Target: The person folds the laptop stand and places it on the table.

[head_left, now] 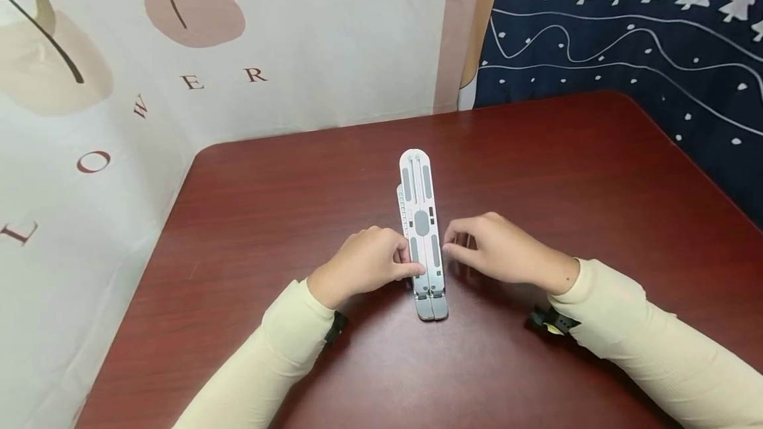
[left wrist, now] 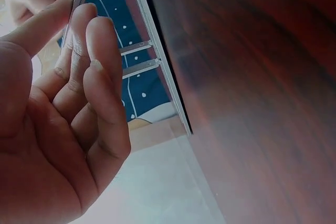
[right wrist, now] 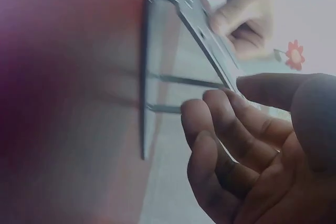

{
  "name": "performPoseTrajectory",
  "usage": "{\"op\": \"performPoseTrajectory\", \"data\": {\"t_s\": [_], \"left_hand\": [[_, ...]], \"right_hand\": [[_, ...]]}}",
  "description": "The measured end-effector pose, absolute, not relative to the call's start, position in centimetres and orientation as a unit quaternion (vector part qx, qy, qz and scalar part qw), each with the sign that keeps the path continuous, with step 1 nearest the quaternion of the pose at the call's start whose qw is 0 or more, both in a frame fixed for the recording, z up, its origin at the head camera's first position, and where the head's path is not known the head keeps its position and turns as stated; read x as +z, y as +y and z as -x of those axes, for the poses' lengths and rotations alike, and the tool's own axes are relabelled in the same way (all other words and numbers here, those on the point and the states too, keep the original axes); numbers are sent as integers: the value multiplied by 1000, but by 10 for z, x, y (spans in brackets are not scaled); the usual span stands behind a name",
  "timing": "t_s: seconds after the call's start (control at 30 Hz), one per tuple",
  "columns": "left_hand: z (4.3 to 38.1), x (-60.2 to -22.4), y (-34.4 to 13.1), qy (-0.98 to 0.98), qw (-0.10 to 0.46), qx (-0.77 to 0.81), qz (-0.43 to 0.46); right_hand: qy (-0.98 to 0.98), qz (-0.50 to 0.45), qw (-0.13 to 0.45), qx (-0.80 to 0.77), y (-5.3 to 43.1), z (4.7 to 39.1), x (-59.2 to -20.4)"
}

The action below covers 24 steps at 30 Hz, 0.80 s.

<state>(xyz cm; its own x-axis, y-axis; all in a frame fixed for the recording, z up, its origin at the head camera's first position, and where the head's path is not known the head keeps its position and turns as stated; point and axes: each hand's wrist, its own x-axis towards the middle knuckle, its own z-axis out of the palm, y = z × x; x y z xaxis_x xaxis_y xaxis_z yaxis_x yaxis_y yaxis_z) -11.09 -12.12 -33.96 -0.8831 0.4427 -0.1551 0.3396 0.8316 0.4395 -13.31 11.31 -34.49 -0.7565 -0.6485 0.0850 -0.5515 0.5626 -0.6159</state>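
Observation:
A silver folding laptop stand [head_left: 421, 222] with grey pads stands partly unfolded on the table. In the right wrist view its upper arm [right wrist: 202, 27] slopes up from the base [right wrist: 145, 93], and two thin struts [right wrist: 191, 81] lie between them. My left hand [head_left: 367, 261] pinches the stand's left side near its lower end, thumb on top. Just beside the stand's right edge is my right hand [head_left: 501, 247], thumb and index finger loosely bent, with nothing visibly held. Whether its fingertips touch the edge is hard to tell.
The stand rests on a reddish-brown wooden table [head_left: 286, 197]. Behind and to the left hangs a pale printed cloth [head_left: 334, 38]; a dark blue cloth with white trees [head_left: 596, 51] hangs at the back right. Dark straps [head_left: 551, 321] circle the wrists.

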Motion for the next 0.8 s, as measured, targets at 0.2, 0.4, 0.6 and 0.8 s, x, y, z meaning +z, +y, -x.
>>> {"op": "performPoseTrajectory", "data": {"t_s": [0.2, 0.4, 0.6, 0.8], "left_hand": [[111, -341, -121, 948, 133, 201, -208], [109, -343, -122, 948, 147, 179, -217], [108, -343, -123, 949, 153, 173, -215], [110, -342, -123, 948, 157, 176, -212]], "right_hand": [[888, 294, 2, -355, 111, 150, -328], [875, 270, -47, -400, 100, 167, -314], [856, 280, -73, -429, 88, 184, -307], [851, 285, -62, -436, 80, 194, -302]]}}
